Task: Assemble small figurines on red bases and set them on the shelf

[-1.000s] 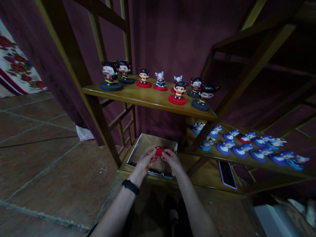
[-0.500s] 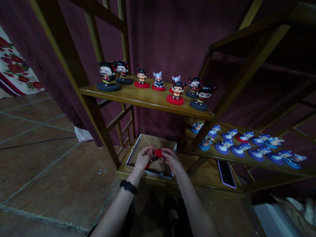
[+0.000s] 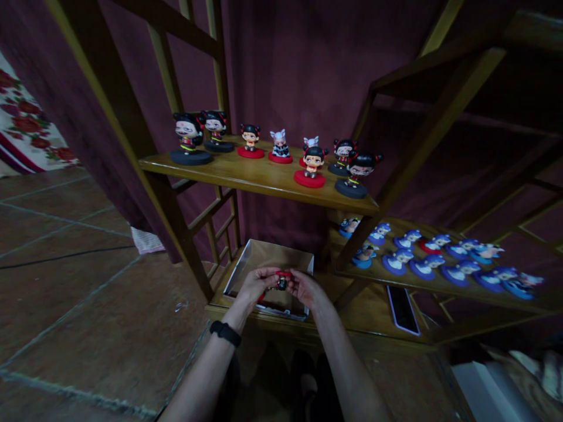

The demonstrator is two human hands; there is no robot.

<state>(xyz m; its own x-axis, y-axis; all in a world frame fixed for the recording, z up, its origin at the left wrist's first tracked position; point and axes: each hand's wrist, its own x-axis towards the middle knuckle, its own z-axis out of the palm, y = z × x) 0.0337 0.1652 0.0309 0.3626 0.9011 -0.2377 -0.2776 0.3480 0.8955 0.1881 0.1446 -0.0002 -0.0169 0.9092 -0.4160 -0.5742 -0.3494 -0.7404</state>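
Both my hands meet over a shallow cardboard box [image 3: 240, 266] on the low shelf. Between them is a small black-haired figurine [image 3: 282, 283] with a red round base. My left hand [image 3: 260, 282] pinches it from the left, a dark band on that wrist. My right hand [image 3: 304, 287] grips the base's right side, fingers closed. The figurine seems to hang head down, its base uppermost. A bit of red shows in the box beneath my left fingers; what it belongs to is hidden.
On the upper wooden shelf [image 3: 246, 176] stand several figurines on red or dark bases. Rows of purple-based and blue-based figurines [image 3: 398, 261] fill the lower right shelf. A phone [image 3: 403, 309] lies below them. Slanting wooden posts [image 3: 176, 234] frame both sides.
The red base has turned from facing me to lying nearly edge-on, and the figurine's dark head now shows below it. My left fingers have closed in on it.
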